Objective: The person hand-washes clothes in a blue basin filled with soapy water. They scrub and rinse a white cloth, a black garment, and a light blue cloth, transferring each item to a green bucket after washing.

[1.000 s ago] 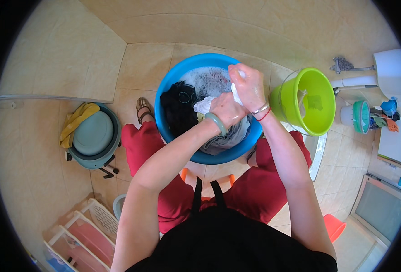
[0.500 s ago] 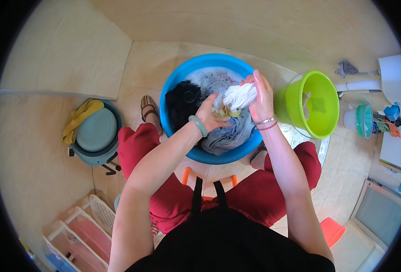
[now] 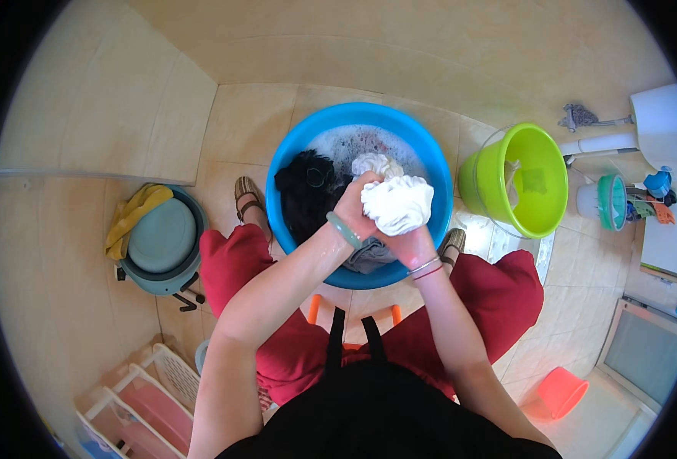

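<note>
Bunched and creased, a wet white cloth (image 3: 396, 205) is held up over the blue basin (image 3: 439, 164). My left hand (image 3: 356, 205) is closed around its left side, a jade-green bangle on that wrist. From below, my right hand (image 3: 413, 246) grips the same cloth; the bunch partly covers its fingers. More white fabric (image 3: 376, 163) shows just beyond, and I cannot tell if it is the same piece. In the basin lie a black garment (image 3: 300, 195) at the left, foamy water (image 3: 338, 141) at the far side and grey fabric (image 3: 370, 258) near my wrists.
A lime-green bucket (image 3: 499, 183) stands right of the basin. At the left, a grey-green tub (image 3: 162, 237) carries a yellow cloth (image 3: 136, 210). A cream rack (image 3: 124, 382) is at lower left, a small coral bucket (image 3: 561, 394) at lower right. My knees flank the basin.
My right hand has come down from the cloth's upper right to beneath it. The white cloth has turned and bunched into a rounder mass nearer me. My left hand has closed on it.
</note>
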The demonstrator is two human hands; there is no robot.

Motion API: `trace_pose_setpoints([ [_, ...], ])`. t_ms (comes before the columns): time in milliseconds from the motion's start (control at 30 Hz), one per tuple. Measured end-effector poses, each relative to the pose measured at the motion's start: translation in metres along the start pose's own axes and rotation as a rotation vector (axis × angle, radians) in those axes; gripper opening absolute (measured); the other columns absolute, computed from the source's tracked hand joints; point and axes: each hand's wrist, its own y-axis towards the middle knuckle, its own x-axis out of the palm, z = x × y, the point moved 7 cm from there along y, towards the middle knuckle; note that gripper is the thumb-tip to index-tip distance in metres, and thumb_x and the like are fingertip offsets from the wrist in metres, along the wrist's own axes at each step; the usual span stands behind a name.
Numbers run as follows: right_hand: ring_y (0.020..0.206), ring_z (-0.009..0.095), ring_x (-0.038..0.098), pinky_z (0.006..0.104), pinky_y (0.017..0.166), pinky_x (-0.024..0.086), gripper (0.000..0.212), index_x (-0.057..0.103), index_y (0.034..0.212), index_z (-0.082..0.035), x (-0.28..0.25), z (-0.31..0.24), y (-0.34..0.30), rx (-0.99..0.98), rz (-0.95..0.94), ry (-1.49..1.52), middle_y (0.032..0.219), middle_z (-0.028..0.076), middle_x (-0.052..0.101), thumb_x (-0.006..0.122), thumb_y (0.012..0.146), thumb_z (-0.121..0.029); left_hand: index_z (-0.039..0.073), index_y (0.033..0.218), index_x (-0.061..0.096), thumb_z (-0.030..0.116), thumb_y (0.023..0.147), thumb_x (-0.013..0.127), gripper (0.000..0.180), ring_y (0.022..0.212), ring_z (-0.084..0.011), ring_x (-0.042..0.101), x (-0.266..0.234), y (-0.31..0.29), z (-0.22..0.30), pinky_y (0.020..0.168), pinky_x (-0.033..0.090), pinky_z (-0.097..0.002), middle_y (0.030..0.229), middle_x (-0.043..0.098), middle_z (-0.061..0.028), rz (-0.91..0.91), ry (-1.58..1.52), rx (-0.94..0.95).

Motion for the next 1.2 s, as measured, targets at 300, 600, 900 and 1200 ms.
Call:
trace_pose_setpoints([
  [300,0.118,0.034,0.051,0.0480,0.103,0.040,0.075,0.042,0.135,-0.009,0.056,0.008,0.040,-0.119,-0.027,0.044,0.129,0.018,0.052,0.045,0.086,-0.066,0.014,0.116,0.057,0.049,0.090,0.057,0.044,0.068,-0.0164,0.060,0.023,-0.048,-0.027,0.059,0.053,-0.0298,0.086,0.062,-0.0087,0.078,0.047,-0.117],
  [600,0.074,0.017,0.061,0.0327,0.071,0.052,0.026,0.058,0.107,-0.003,0.039,-0.028,0.047,0.038,0.207,-0.496,0.090,0.007,0.062,0.060,0.088,-0.020,-0.002,0.129,0.043,0.036,0.082,0.072,0.066,0.098,-0.0159,0.058,0.013,-0.037,-0.003,0.084,0.047,-0.0291,0.112,0.058,-0.0123,0.321,1.155,0.235],
  [900,0.084,0.014,0.060,0.0276,0.070,0.049,0.034,0.060,0.108,-0.002,0.056,-0.058,0.050,-0.321,0.235,-1.009,0.098,0.002,0.062,0.066,0.075,-0.005,-0.010,0.114,0.046,0.041,0.081,0.063,0.063,0.088,-0.0402,0.064,0.026,-0.031,-0.003,0.080,0.050,-0.0418,0.089,0.064,-0.0286,0.405,1.891,0.186],
  [1200,0.084,0.019,0.064,0.0314,0.072,0.050,0.030,0.063,0.102,0.004,0.048,-0.058,0.041,-0.444,0.405,-1.520,0.094,0.009,0.068,0.063,0.076,-0.010,-0.011,0.115,0.045,0.039,0.082,0.061,0.063,0.089,-0.0404,0.064,0.014,-0.026,-0.012,0.079,0.050,-0.0434,0.093,0.063,-0.0301,0.413,2.037,0.085],
])
